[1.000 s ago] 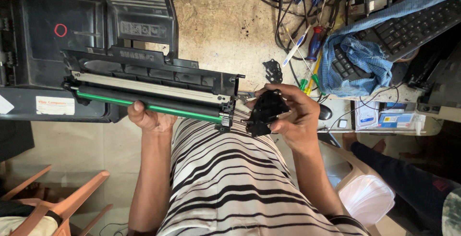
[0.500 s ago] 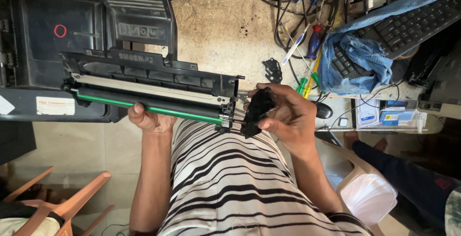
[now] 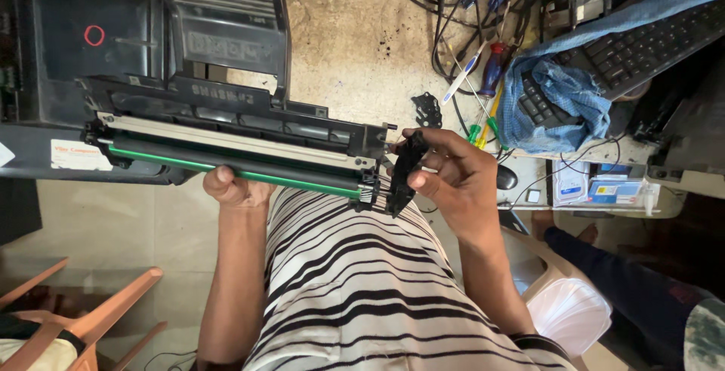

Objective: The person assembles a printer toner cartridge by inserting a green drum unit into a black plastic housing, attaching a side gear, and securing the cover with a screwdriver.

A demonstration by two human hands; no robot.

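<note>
Fingers of the right hand [image 3: 461, 182] are pinching a black end cap [image 3: 402, 172] against the toner cartridge [image 3: 226, 148], which the left hand [image 3: 234, 188] is cupping from below; forcing it misaligned could be snapping its gears

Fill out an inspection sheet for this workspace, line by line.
Surface: speckled beige floor, stained.
Job's things: long black toner cartridge with green drum, held level over the lap; black end cap at its right end.
Clutter: screwdrivers, blue cloth over a keyboard, small black part, small boxes.
Hands: left hand supports the cartridge from beneath; right hand grips the end cap.
Cables: black tangle at the top.
Surroundings: black printer, wooden chair, another person's leg.
</note>
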